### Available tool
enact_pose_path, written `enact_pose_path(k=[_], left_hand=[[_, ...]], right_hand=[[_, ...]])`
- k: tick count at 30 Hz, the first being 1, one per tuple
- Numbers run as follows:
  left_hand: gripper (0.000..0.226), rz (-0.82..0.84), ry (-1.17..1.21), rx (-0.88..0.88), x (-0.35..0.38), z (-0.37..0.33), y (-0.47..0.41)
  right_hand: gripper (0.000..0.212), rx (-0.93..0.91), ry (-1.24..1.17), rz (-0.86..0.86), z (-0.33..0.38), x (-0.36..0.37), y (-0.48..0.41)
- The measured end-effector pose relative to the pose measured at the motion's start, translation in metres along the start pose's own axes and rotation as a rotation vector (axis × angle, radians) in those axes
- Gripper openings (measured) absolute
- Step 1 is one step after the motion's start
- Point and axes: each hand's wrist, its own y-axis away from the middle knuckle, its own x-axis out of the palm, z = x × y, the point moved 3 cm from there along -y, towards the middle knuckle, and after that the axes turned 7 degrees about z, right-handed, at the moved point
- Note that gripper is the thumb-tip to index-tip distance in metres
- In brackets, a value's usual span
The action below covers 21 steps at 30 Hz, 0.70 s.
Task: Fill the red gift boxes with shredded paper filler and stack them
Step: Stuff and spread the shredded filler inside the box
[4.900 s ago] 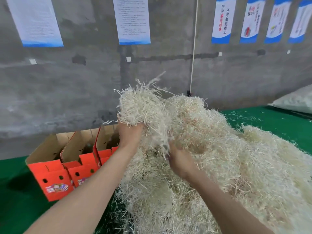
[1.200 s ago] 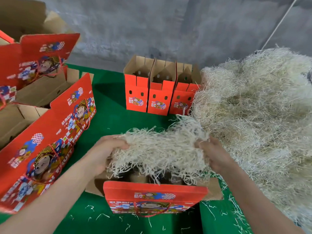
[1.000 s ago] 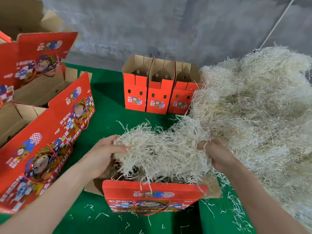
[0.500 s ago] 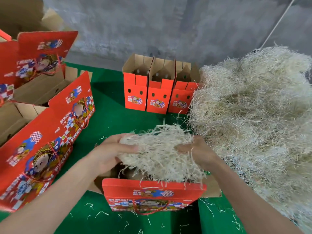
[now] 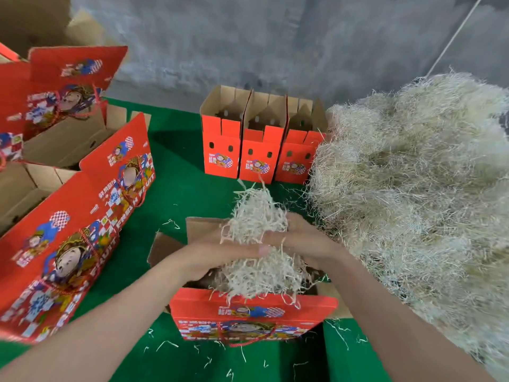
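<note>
Head view. The open red gift box [image 5: 248, 307] stands on the green table [image 5: 176, 194] directly below both hands, mouth upward, its long axis running left to right across my view. The wad of shredded paper [image 5: 256, 224] sits between the hands. Its lower part is inside the box mouth and its upper tuft stands above the knuckles.

My left hand [image 5: 220, 255] lies across the near face of the wad, fingers stretched fairly straight and pressing. My right hand [image 5: 300, 238] holds the wad from the right, fingers curled into the shreds. Both hands are equally near the opening, so I judge the next move to be a straight downward push.

The loose pile [image 5: 413, 188] lies just right of the box. Three small boxes [image 5: 261, 150] stand upright behind it.
</note>
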Motion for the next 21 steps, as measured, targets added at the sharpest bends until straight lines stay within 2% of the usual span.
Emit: enact_pose_path(k=[2,5,7,9,11,12,14,15,17,18,19,21], left_hand=[[0.084,-0.163,0.057,-0.067,-0.008,0.005,-0.008],[0.028,-0.271,0.124,-0.073,-0.023,0.008,-0.003],[0.017,-0.302,0.177,-0.04,-0.026,0.009,-0.005],[0.013,-0.326,0.179,-0.026,-0.03,0.012,-0.003],[0.018,-0.411,0.18,-0.056,-0.044,0.013,0.0],[0.028,-0.461,0.172,-0.068,-0.052,0.012,0.004],[0.051,-0.453,0.141,-0.08,-0.062,0.011,0.01],[0.057,-0.431,0.12,-0.08,-0.062,0.01,0.011],[0.055,-0.396,0.072,-0.08,-0.05,0.009,0.007],[0.056,-0.358,0.061,-0.075,-0.042,0.008,0.004],[0.06,-0.281,0.049,-0.091,-0.034,0.008,0.001],[0.072,-0.067,-0.018,-0.159,-0.02,0.01,-0.001]], right_hand=[[0.064,-0.036,-0.049,0.122,0.002,0.0,0.004],[0.07,-0.098,-0.035,0.231,-0.003,-0.007,0.013],[0.084,-0.036,-0.014,0.101,-0.013,-0.009,0.009],[0.086,0.017,-0.01,-0.022,-0.022,-0.011,0.005],[0.066,0.039,-0.001,-0.131,-0.025,-0.024,0.01],[0.051,0.03,-0.029,-0.204,-0.025,-0.033,0.017],[0.042,0.006,-0.118,-0.289,-0.027,-0.051,0.027],[0.045,-0.011,-0.14,-0.252,-0.027,-0.052,0.03],[0.063,-0.016,-0.073,-0.066,-0.022,-0.038,0.026],[0.065,-0.008,-0.02,0.001,-0.022,-0.026,0.02],[0.056,-0.01,0.015,0.02,-0.02,-0.014,0.014],[0.034,-0.01,0.073,-0.051,-0.016,0.0,0.004]])
